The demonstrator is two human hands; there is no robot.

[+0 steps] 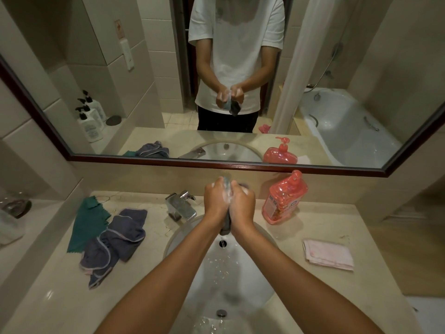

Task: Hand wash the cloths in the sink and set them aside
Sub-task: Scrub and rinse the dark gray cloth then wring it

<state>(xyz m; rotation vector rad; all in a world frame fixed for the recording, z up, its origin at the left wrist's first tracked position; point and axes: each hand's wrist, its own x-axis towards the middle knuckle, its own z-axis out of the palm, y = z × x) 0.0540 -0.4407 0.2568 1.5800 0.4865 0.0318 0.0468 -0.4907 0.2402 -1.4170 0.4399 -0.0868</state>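
Both my hands are raised over the white sink (260,290) and squeeze one soapy dark grey cloth (226,228) between them. My left hand (216,198) grips it from the left, my right hand (242,202) from the right. A dark tail of the cloth hangs below my wrists and water drips from it into the basin. Foam covers my fingers. On the counter to the left lie a grey-blue cloth (115,239) with pale trim and a green cloth (88,225). A folded pink cloth (328,254) lies on the counter to the right.
A chrome faucet (180,204) stands at the back left of the sink. A red pump soap bottle (284,198) stands back right. The mirror (144,92) behind reflects a person and a bathtub. A glass object (14,208) sits on the ledge at far left.
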